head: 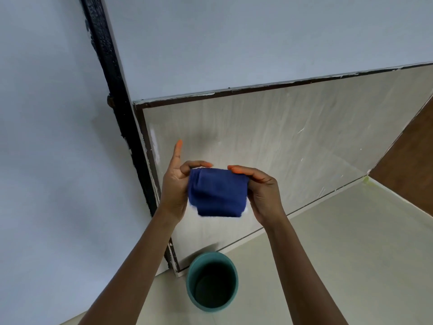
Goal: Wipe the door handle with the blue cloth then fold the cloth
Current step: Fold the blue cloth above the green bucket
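The blue cloth (218, 192) is held in the air between both hands, folded into a small thick rectangle with its lower edge hanging free. My left hand (174, 186) pinches its left edge with thumb and bent fingers, the index finger pointing up. My right hand (262, 193) grips the right edge, fingers curled over the top. No door handle is in view. Both forearms reach up from the bottom of the frame.
A teal bucket (212, 281) stands on the pale tiled floor just below the hands. A black door frame (117, 99) runs down the left beside a grey-blue wall. A brown surface (410, 158) shows at the right edge.
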